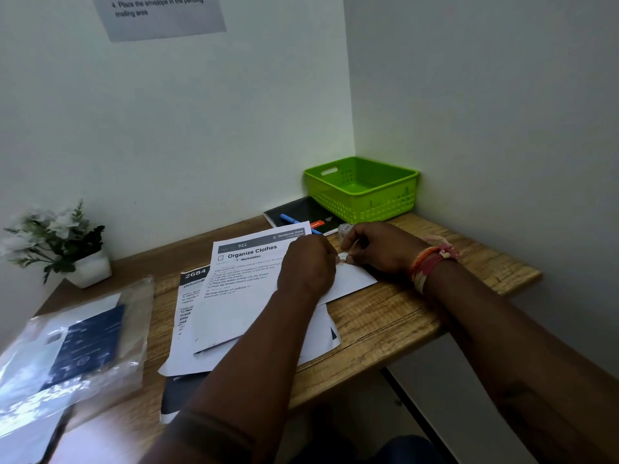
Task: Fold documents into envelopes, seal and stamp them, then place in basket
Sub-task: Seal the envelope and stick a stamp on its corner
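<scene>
We saw both hands working over a white envelope (348, 279) that lay flat on the wooden desk (385, 323), partly over the printed documents (241, 296). The right hand (382, 249) had its fingers curled, pinching a small white piece (343, 257) at the envelope's upper edge; we could not tell whether it was a stamp. The left hand (308, 266) met it there with bent fingers, but its grip was hidden from us. The green basket (361, 189) stood in the far corner behind the hands, beside a black notebook (294, 212) with a blue pen (294, 221).
</scene>
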Demonstrator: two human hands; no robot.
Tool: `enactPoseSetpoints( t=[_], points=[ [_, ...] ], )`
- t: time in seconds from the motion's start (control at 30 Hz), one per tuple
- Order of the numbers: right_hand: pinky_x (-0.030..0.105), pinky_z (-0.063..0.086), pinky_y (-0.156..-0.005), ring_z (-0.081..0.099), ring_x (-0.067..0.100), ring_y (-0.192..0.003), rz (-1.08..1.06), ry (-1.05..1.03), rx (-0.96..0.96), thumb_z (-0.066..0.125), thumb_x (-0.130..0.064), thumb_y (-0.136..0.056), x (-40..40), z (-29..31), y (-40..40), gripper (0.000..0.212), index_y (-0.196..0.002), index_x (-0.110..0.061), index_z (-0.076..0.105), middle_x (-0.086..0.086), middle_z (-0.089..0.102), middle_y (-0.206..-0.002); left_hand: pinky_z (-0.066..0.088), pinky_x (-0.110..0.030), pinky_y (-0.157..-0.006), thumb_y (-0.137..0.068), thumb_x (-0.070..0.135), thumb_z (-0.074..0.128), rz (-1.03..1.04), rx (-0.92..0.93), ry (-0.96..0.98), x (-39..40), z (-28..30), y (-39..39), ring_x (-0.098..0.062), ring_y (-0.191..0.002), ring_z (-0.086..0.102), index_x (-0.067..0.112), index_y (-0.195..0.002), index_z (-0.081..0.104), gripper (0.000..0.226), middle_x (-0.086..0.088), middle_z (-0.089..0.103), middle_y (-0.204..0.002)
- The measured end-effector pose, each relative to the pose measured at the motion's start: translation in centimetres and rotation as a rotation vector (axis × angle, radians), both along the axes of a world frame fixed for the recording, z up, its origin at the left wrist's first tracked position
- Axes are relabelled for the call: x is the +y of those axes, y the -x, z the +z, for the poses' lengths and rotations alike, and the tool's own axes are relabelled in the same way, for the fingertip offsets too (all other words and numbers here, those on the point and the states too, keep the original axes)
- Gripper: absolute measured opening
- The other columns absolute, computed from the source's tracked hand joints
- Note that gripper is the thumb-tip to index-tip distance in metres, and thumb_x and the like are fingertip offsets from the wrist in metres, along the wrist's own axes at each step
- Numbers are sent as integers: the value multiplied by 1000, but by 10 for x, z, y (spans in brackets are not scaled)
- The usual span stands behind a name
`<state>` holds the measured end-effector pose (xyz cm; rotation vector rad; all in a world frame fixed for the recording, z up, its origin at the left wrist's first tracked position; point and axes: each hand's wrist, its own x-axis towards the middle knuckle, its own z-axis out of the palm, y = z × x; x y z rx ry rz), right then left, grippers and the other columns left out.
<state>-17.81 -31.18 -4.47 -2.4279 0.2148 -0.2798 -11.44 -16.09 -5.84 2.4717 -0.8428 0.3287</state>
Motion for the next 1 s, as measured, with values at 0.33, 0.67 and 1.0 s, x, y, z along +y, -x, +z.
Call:
enactPoseSetpoints(
  t=[0.33,0.67,1.0],
  points=[
    [24,44,-76,64,11,-92,-30,65,-86,76,-31,-84,4,-4,-4,14,-97,-25,75,-4,72,-104,46,-35,-78,-95,27,55,-7,82,148,-1,-2,0,-21,-92,61,16,-96,64,14,-3,69,-95],
    [19,40,-73,65,14,-101,-48,177,-69,74,-24,-85,10,-4,-11,9,-93,-23,77,-3,71,-114,43,-26,-91,-94,12,55,17,145,111,6,6,0,-21,-111,63,17,-102,77,23,-2,73,-115],
    [26,39,-69,58,16,-85,-60,7,-192,59,-23,-96,2,-9,-10,7,-94,-18,63,-2,64,-92,42,-32,-74,-97,34,54,-8,180,101,4,2,-6,-20,-93,64,14,-90,74,28,-2,71,-94]
  ],
)
